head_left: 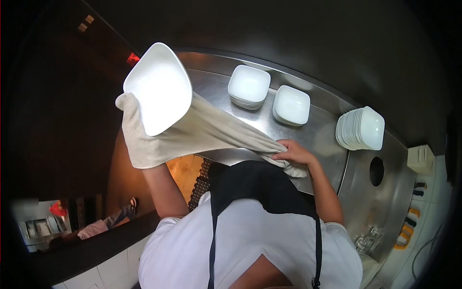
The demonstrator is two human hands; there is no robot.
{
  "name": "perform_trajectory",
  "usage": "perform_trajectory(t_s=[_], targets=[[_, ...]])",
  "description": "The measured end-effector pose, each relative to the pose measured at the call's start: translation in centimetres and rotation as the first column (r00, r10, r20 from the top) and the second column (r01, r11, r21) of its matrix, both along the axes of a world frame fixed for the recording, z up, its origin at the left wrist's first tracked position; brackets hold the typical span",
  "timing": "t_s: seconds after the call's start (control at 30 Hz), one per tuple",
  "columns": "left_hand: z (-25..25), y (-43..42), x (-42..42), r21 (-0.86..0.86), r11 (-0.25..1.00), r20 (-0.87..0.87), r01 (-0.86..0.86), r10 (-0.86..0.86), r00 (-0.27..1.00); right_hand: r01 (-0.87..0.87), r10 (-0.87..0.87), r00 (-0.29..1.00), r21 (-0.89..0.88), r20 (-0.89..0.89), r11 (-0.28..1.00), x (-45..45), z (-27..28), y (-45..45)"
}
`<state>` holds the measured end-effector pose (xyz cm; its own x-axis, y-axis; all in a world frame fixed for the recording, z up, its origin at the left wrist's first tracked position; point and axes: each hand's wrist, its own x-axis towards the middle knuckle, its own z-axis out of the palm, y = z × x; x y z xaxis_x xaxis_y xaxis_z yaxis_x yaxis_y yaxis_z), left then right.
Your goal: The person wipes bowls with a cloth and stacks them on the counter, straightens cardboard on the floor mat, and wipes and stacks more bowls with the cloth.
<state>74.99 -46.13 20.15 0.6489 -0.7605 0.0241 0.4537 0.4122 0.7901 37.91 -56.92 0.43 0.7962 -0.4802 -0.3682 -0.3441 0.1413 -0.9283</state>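
A white square bowl (159,89) with rounded corners is held up at the left, tilted so its inside faces me. My left hand is wrapped in a beige cloth (168,144) and grips the bowl's edge through it; only the left forearm (163,190) shows below. From the bowl the cloth stretches across to the right, where my right hand (296,153) is closed around its bunched other end. Beyond the cloth, two short stacks of white square bowls (249,84) (292,105) stand on the steel counter (322,137).
Farther right, a tall stack of similar bowls (361,129) leans over on its side near a round hole (377,171) in the steel. Clear glassware (369,240) sits at lower right. Yellow and black-handled items (406,235) line the right wall. Another person's leg (115,219) shows at lower left.
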Motion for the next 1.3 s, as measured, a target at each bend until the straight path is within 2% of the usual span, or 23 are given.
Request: perform_trajectory(t_s=[0.07, 0.13, 0.2, 0.27, 0.33, 0.37, 0.4, 0.43, 0.47, 0.53, 0.63, 0.7, 0.73, 0.8, 0.87, 0.9, 0.97, 1.03, 1.07, 1.13, 1.17, 1.27, 1.3], targets=[[-1.1, 0.3, 0.8, -0.024, 0.997, -0.079, 0.07, -0.072, 0.994, 0.003, -0.06, 0.986, -0.339, -0.158, 0.941, -1.0, 2.2, -0.9], [-1.9, 0.3, -0.1, -0.093, 0.987, -0.13, 0.13, -0.142, 0.981, 0.276, -0.298, 0.955, -0.375, 0.0, 0.885, -1.4, 5.8, -1.3], [-2.9, -0.2, -1.3, -0.122, 0.968, -0.207, 0.219, -0.241, 0.948, 0.615, -0.4, 0.775, -0.443, 0.488, 0.652, -0.4, 9.2, -1.7], [-4.1, -1.3, -4.2, -0.029, 0.996, 0.064, 0.079, -0.077, 0.995, 0.777, -0.449, 0.5, -0.154, 0.741, 0.611, 3.8, 13.1, -1.4], [-5.4, -2.2, -6.4, 0.055, 0.992, 0.209, 0.116, -0.125, 0.97, 0.617, -0.135, 0.738, -0.581, 0.661, 0.532, 8.6, 17.5, -0.6], [-7.1, -2.8, -6.7, 0.063, 0.974, 0.208, 0.217, -0.225, 0.952, 0.493, 0.012, 0.847, -0.794, 0.531, 0.355, 10.8, 19.2, -0.7], [-8.1, -2.9, -7.1, 0.071, 0.948, 0.209, 0.31, -0.318, 0.925, 0.206, 0.056, 0.977, -0.978, 0.206, 0.013, 12.2, 20.1, -0.9], [-7.7, -2.5, -9.0, -0.103, 0.923, -0.22, 0.37, -0.384, 0.897, 0.18, 0.049, 0.982, -0.983, 0.182, 0.043, 13.5, 19.3, -0.6], [-8.5, -2.5, -9.3, 0.039, 0.954, 0.252, 0.298, -0.298, 0.921, 0.152, 0.05, 0.987, -0.986, 0.156, 0.074, 14.6, 18.0, -0.5], [-8.7, -1.9, -10.4, -0.076, 0.964, 0.068, 0.256, -0.252, 0.965, 0.218, 0.023, 0.975, -0.967, 0.223, 0.135, 16.1, 16.6, 1.3], [-13.8, -1.6, -8.9, -0.08, 0.995, 0.177, 0.059, -0.044, 0.983, 0.164, 0.139, 0.969, -0.955, 0.202, 0.247, 16.1, 14.8, 2.6], [-10.4, -1.5, -7.5, -0.049, 0.983, -0.17, 0.175, -0.181, 0.969, 0.187, 0.213, 0.949, -0.96, 0.23, 0.206, 15.1, 14.5, 1.9], [-9.3, -1.8, -7.1, -0.048, 0.969, -0.341, 0.241, -0.243, 0.908, 0.147, 0.116, 0.979, -0.975, 0.168, 0.169, 14.4, 14.5, 1.0], [-10.2, -1.5, -7.8, 0.236, 0.964, 0.058, 0.121, -0.138, 0.989, 0.05, -0.095, 0.995, -0.993, 0.04, 0.111, 13.6, 14.5, -0.8], [-11.2, -1.2, -9.5, 0.425, 0.901, 0.461, -0.09, -0.13, 0.878, 0.257, -0.243, 0.937, -0.966, 0.253, -0.013, 15.0, 14.3, -2.3], [-10.1, -1.8, -10.8, 0.393, 0.919, 0.331, -0.031, -0.11, 0.937, 0.383, -0.248, 0.898, -0.923, 0.363, 0.037, 15.9, 14.7, -2.2], [-15.9, -3.1, -11.4, 0.238, 0.971, 0.439, -0.023, -0.087, 0.894, 0.486, -0.207, 0.871, -0.84, 0.445, 0.243, 18.0, 13.0, -0.9], [-14.9, -3.0, -10.7, 0.154, 0.988, 0.519, 0.011, -0.09, 0.85, 0.434, -0.135, 0.897, -0.785, 0.42, 0.442, 17.9, 12.2, -0.6], [-14.3, -2.9, -10.4, 0.111, 0.993, 0.556, 0.031, -0.088, 0.826, 0.273, -0.041, 0.957, -0.846, 0.286, 0.458, 17.2, 12.4, -1.1], [-12.8, -2.6, -9.7, 0.104, 0.971, 0.067, 0.216, -0.224, 0.972, -0.071, 0.14, 0.99, -0.887, -0.008, 0.456, 14.6, 12.5, -1.6], [-12.3, -3.3, -9.7, 0.218, 0.975, 0.249, -0.03, -0.026, 0.968, -0.065, 0.119, 0.993, -0.931, -0.024, 0.359, 13.6, 12.3, -2.1], [-9.8, -2.6, -10.7, 0.319, 0.947, 0.208, 0.035, -0.106, 0.972, 0.123, -0.272, 0.961, -0.963, 0.054, 0.242, 13.7, 12.2, -3.5], [-10.9, -2.5, -10.9, 0.367, 0.927, 0.532, -0.078, -0.14, 0.835, 0.25, -0.322, 0.93, -0.948, 0.178, 0.198, 14.5, 12.6, -3.8]])
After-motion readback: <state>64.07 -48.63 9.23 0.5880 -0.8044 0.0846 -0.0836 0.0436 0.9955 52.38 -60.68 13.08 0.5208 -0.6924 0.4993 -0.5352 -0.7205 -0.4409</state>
